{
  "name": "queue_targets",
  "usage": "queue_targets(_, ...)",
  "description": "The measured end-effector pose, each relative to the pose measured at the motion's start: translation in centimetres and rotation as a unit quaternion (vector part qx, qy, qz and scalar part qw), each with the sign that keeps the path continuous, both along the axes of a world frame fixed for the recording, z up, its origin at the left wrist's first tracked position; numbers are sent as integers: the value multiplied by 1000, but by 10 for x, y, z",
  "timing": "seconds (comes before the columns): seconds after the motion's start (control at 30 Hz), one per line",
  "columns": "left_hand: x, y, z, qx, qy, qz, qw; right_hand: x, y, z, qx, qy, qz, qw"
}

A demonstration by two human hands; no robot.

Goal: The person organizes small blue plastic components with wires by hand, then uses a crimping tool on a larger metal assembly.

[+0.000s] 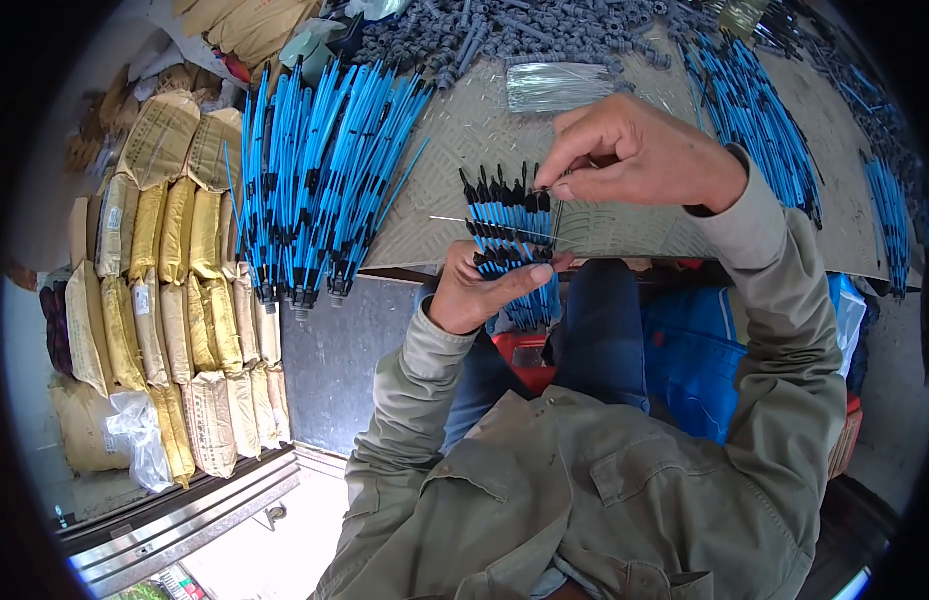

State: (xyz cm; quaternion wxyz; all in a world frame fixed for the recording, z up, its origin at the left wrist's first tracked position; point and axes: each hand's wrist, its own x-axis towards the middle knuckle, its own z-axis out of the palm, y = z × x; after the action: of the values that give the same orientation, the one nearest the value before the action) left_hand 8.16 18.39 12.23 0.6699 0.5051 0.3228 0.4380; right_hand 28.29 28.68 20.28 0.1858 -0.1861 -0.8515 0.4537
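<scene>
My left hand (484, 295) is wrapped round the lower part of a small bundle of thin blue rods (512, 216) with black tips and black bands. The bundle is held above the near edge of the table, tips pointing away from me. A thin metal wire (448, 218) lies across it, its left end sticking out past the rods. At the bundle's upper right, my right hand (619, 150) has thumb and forefinger pinched together beside a black tip. What is between those fingers is too small to make out.
Larger piles of blue rods lie left (314, 170) and right (759, 120). A sheaf of cut wires (554, 88) rests on the patterned table (424, 190), before a heap of grey plastic fittings (524, 30). Packed sacks (174, 230) stand stacked at the left.
</scene>
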Motion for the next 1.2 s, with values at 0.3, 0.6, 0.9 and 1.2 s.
queue_targets(0.3, -1, -3, 2, -7, -4, -3, 1000, -4, -3, -29, -70, 131, 9, 989)
queue_targets(0.6, 2, -7, 2, -26, -46, 24, 998, -10, -23, -16, 139, 65, -83, 985)
queue_targets(0.9, -2, -3, 1, -22, 0, 2, 1000, -21, -37, -37, 83, 132, -176, 972)
queue_targets(1.2, 0, -5, -3, -1, -16, 4, 1000, -25, -33, -36, 67, 149, -156, 974)
